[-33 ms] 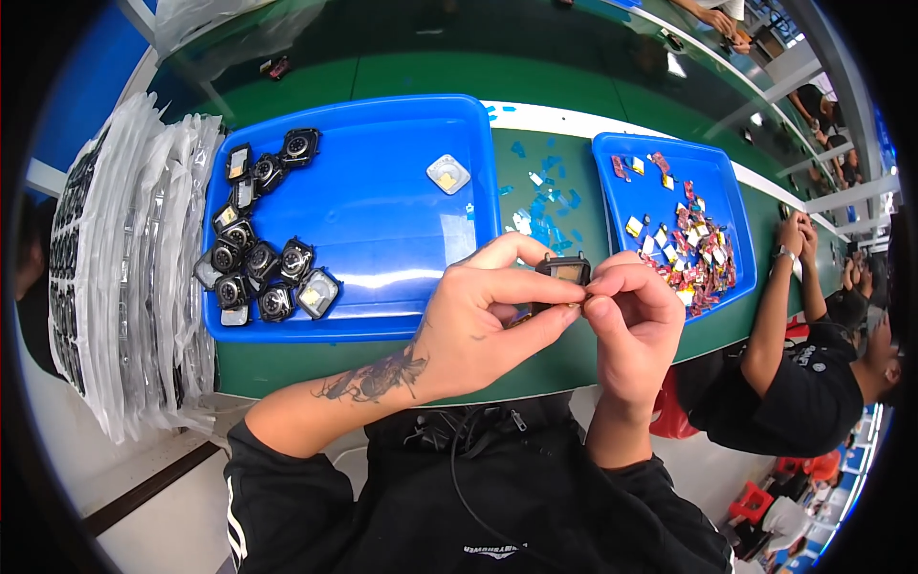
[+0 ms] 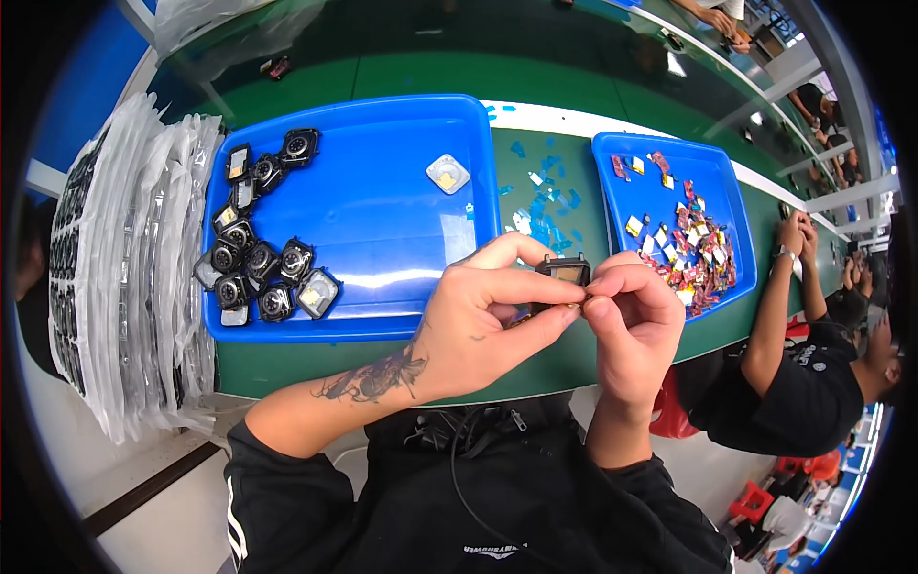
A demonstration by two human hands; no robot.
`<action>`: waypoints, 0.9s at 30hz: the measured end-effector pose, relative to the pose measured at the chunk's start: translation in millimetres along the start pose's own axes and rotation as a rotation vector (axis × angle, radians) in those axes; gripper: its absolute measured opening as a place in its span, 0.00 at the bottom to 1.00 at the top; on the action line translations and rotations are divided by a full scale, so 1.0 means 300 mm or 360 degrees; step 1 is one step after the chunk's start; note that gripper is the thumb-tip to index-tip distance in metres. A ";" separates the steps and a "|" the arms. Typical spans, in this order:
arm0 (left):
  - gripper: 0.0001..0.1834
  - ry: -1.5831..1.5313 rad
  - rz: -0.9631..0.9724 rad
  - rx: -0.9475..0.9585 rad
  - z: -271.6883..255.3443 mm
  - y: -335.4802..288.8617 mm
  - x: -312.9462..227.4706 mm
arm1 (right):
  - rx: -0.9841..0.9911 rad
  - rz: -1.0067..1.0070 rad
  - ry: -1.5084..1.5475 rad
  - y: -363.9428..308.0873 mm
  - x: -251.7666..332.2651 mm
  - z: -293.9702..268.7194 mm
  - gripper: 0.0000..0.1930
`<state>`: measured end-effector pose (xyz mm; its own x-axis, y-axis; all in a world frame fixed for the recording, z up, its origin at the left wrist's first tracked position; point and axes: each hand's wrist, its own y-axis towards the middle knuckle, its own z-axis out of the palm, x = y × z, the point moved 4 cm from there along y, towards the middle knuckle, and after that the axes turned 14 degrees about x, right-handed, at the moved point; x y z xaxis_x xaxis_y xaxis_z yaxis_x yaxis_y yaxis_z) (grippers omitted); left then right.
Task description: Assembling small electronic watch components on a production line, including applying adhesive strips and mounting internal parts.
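Note:
Over the front of the table, between two blue trays, my left hand grips a small black smartwatch case between thumb and fingers. The case is tilted, with a brownish, flat inside face showing and small lugs on its top edge. My right hand meets it at the near right corner, its thumb and index finger pinched together beside my left thumb tip. Whatever small part lies between those fingertips is hidden. Most of the case's lower side is covered by my fingers.
The large blue tray holds several black watch cases and a pale square piece. A smaller blue tray carries piled small red, white and yellow parts. Blue film scraps lie between. Plastic-wrapped stacks stand left; a co-worker sits right.

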<state>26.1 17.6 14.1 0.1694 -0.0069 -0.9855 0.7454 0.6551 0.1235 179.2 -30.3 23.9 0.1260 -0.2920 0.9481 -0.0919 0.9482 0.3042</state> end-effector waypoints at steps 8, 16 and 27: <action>0.11 0.0007 0.0112 0.0035 -0.003 -0.002 -0.010 | 0.0004 -0.0023 -0.0251 -0.002 0.030 0.009 0.08; 0.12 -0.0353 -0.0026 0.0111 0.005 0.008 -0.002 | -0.0046 -0.0032 -0.0197 0.002 0.020 0.006 0.08; 0.11 -0.0466 -0.0114 0.0174 -0.003 0.014 0.016 | 0.0036 0.0031 -0.0340 0.006 0.032 0.001 0.08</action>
<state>29.5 21.1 9.7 0.2806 -0.2774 -0.9188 0.8242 0.5602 0.0826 180.0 -31.3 33.6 -0.0880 -0.2959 0.9511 -0.1150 0.9515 0.2854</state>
